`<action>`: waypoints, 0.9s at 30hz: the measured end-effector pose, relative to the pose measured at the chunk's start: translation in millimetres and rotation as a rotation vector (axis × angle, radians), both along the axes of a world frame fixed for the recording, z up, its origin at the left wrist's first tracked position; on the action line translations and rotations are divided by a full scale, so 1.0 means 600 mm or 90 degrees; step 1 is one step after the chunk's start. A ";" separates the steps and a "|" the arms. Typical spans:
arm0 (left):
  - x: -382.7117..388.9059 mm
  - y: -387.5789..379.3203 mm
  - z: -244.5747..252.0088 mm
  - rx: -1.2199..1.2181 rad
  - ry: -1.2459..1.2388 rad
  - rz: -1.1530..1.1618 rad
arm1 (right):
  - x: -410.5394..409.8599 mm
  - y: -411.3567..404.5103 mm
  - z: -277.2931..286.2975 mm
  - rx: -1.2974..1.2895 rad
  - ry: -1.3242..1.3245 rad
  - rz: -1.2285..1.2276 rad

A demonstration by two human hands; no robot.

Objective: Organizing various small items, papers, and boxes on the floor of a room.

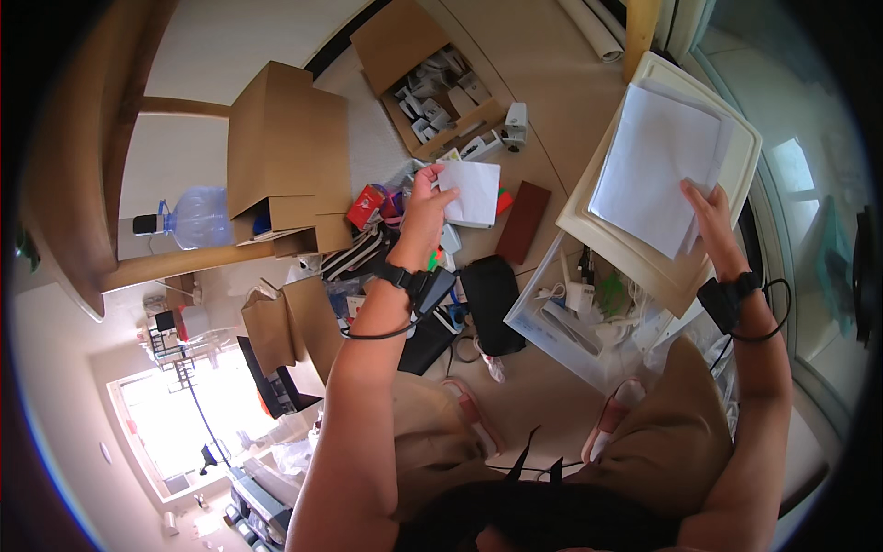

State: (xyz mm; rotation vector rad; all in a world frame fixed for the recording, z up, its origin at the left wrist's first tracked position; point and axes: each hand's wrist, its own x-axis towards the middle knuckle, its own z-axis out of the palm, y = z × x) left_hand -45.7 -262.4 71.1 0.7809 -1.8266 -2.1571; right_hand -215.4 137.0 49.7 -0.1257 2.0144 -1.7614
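Note:
My left hand (pixel 431 203) grips a small white pad or stack of paper (pixel 474 190) by its left edge, above the clutter on the floor. At the right, my right hand (pixel 710 214) rests at the lower right edge of larger white sheets (pixel 648 162), thumb on top; its other fingers are mostly hidden. These sheets lie on a cream plastic drawer cabinet (pixel 741 141). Below its top, an open clear drawer (pixel 531 310) holds a white plug adapter (pixel 579 297), cables and a green item (pixel 610 293).
An open cardboard box (pixel 400 41) holds many small white boxes or devices. A black pouch (pixel 491 303), a dark red flat box (pixel 523 221) and a red packet (pixel 365 205) lie on the floor. Larger cartons (pixel 290 152) stand left, near a water jug (pixel 200 217). A glass door (pixel 793 172) borders the right.

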 end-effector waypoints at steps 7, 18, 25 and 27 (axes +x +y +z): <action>0.024 0.067 0.062 0.089 0.023 -0.044 | -0.012 -0.006 0.040 0.046 0.012 0.015; 0.029 0.199 0.079 0.190 0.130 -0.121 | 0.063 -0.037 0.113 0.022 -0.015 0.261; 0.022 0.287 0.101 -0.058 0.117 -0.341 | 0.130 -0.079 0.122 -0.182 -0.342 0.290; 0.024 0.296 0.106 -0.190 0.096 -0.389 | 0.128 -0.073 0.116 -0.223 -0.366 0.239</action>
